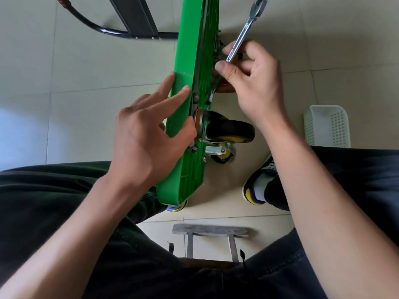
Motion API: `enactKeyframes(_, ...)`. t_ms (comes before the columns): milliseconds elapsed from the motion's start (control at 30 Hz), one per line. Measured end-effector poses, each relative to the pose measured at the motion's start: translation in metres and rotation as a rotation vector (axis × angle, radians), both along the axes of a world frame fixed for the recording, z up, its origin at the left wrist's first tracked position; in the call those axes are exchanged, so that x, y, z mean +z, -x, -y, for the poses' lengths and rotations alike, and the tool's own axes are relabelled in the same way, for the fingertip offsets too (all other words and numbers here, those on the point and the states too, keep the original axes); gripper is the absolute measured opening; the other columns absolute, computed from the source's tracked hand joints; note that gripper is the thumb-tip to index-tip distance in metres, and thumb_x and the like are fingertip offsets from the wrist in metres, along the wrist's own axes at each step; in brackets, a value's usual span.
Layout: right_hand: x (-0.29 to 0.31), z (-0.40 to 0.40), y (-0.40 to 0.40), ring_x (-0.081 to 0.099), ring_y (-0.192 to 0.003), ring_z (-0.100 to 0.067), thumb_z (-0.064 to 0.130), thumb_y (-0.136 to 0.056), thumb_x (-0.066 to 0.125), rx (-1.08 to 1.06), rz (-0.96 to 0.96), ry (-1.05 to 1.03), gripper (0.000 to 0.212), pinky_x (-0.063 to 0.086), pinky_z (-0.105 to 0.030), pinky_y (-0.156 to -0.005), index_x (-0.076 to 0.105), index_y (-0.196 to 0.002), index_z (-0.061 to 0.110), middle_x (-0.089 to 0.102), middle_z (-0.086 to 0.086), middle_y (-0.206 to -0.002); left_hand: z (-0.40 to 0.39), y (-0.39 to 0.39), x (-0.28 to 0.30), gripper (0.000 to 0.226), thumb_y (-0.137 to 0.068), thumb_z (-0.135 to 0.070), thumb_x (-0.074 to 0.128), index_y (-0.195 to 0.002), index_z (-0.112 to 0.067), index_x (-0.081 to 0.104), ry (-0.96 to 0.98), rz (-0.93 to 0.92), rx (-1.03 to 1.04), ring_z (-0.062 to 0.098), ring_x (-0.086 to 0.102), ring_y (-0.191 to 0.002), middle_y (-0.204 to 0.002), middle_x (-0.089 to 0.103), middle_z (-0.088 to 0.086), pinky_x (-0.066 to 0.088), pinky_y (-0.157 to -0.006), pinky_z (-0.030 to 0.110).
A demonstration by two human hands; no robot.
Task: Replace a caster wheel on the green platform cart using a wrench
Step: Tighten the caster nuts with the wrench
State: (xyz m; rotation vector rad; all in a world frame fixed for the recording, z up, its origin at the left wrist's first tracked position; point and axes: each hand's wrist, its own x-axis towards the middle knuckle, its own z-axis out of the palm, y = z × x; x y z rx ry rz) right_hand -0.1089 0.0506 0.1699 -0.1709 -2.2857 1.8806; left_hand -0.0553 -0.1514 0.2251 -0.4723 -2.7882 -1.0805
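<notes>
Green platform cart (190,117) standing on edge at centre frame, between the seated person's knees. Left hand (149,134), at 9 o'clock of the cart, rests with straight, spread fingers against the deck's smooth face, grasping nothing. Right hand (254,83), at 1 o'clock, pinches the wrench (244,33) beside the underside fittings. A black-and-yellow caster wheel (228,130) projects toward 3 o'clock; a white basket (327,126) stands on the floor at far right.
</notes>
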Motion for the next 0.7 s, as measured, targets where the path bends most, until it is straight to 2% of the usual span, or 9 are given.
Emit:
enactKeyframes(67,-0.003,0.002,0.000,0.073,-0.084,-0.001,0.017,-0.092,0.074,0.024,0.013,0.007,0.020,0.057,-0.023,-0.075,0.062,-0.108,0.016,0.072,0.021,-0.080,0.000,0.000,0.000,0.043,-0.085,-0.023,0.069,-0.127,-0.015,0.071,-0.005,0.001,0.010,0.020,0.073,-0.098,-0.141,0.059,0.008,0.062,-0.075,0.040)
enactKeyframes(200,-0.007,0.001,0.001,0.074,-0.081,-0.005,0.016,-0.093,0.073,0.034,0.026,0.072,0.019,0.053,-0.018,-0.068,0.062,-0.108,0.012,0.073,0.009,-0.083,-0.002,0.001,-0.002,0.041,-0.086,-0.023,0.069,-0.126,-0.014,0.071,-0.017,-0.014,0.014,0.021,0.073,-0.098,-0.140,0.060,0.009,0.061,-0.074,0.040)
enactKeyframes(300,-0.009,0.001,0.003,0.076,-0.083,-0.014,0.014,-0.093,0.073,0.065,0.040,0.114,0.023,0.058,-0.025,-0.068,0.062,-0.111,0.006,0.076,0.000,-0.089,-0.002,0.001,-0.002,0.040,-0.086,-0.023,0.069,-0.125,-0.014,0.071,-0.011,-0.018,0.009,0.021,0.073,-0.096,-0.140,0.060,0.008,0.061,-0.070,0.039)
enactKeyframes(367,-0.012,0.001,0.004,0.077,-0.082,-0.022,0.012,-0.093,0.073,0.092,0.067,0.156,0.028,0.062,-0.034,-0.067,0.061,-0.115,-0.001,0.077,-0.009,-0.092,-0.001,0.001,-0.003,0.040,-0.086,-0.023,0.070,-0.125,-0.014,0.071,-0.006,-0.023,0.007,0.022,0.073,-0.095,-0.139,0.060,0.008,0.061,-0.068,0.040)
enactKeyframes(467,-0.015,0.002,0.007,0.076,-0.077,-0.032,0.014,-0.091,0.074,0.118,0.100,0.184,0.030,0.064,-0.048,-0.066,0.060,-0.113,-0.001,0.076,-0.019,-0.089,-0.003,0.001,-0.004,0.039,-0.086,-0.023,0.070,-0.124,-0.014,0.072,0.003,-0.035,0.000,0.024,0.073,-0.093,-0.139,0.061,0.008,0.061,-0.068,0.040)
enactKeyframes(533,-0.015,0.004,0.008,0.075,-0.075,-0.034,0.013,-0.090,0.075,0.122,0.121,0.185,0.032,0.063,-0.051,-0.066,0.061,-0.113,-0.003,0.075,-0.020,-0.087,-0.003,0.002,-0.004,0.038,-0.085,-0.023,0.069,-0.122,-0.015,0.073,0.008,-0.035,0.006,0.023,0.072,-0.093,-0.138,0.061,0.008,0.060,-0.069,0.040)
enactKeyframes(700,-0.018,0.009,0.014,0.076,-0.068,-0.028,0.019,-0.088,0.079,0.174,0.176,0.073,0.030,0.062,-0.052,-0.064,0.064,-0.108,0.002,0.078,-0.010,-0.082,-0.002,0.003,-0.004,0.039,-0.085,-0.024,0.068,-0.123,-0.016,0.072,0.017,-0.036,0.006,0.021,0.072,-0.093,-0.139,0.061,0.006,0.060,-0.070,0.039)
